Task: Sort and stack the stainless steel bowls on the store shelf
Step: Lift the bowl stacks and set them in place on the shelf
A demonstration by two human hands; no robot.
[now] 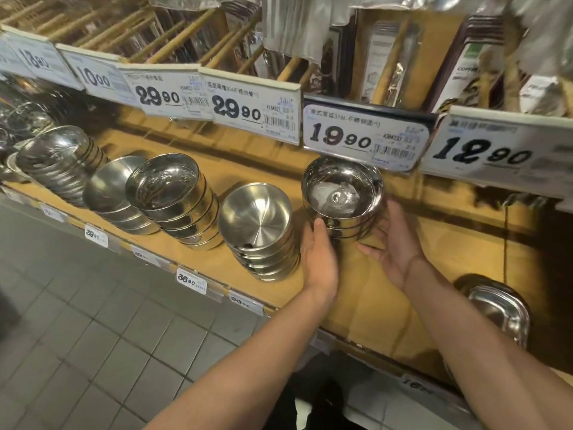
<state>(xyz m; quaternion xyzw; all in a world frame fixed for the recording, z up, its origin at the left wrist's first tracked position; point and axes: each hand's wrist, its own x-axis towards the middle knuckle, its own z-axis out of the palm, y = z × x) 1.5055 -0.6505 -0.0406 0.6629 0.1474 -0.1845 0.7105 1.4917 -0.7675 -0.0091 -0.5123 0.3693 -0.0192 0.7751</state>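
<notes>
Five stacks of shiny stainless steel bowls are sitting along the wooden shelf (217, 262), all upright, rims up. The far-left stack (59, 162) is leaning, near the shelf's left end. The shallow stack (114, 193) is touching the straight-walled stack (173, 197). The brushed stack (257, 231) is standing close to the front edge. The short polished stack (342, 197) is sitting further back, plastic film lying inside its top bowl.

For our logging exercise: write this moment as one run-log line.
step: positioning stack | left hand: touches shiny bowl stack | right hand: open, beside stack | place: wooden shelf | neighbour: matte bowl stack, apart
</notes>
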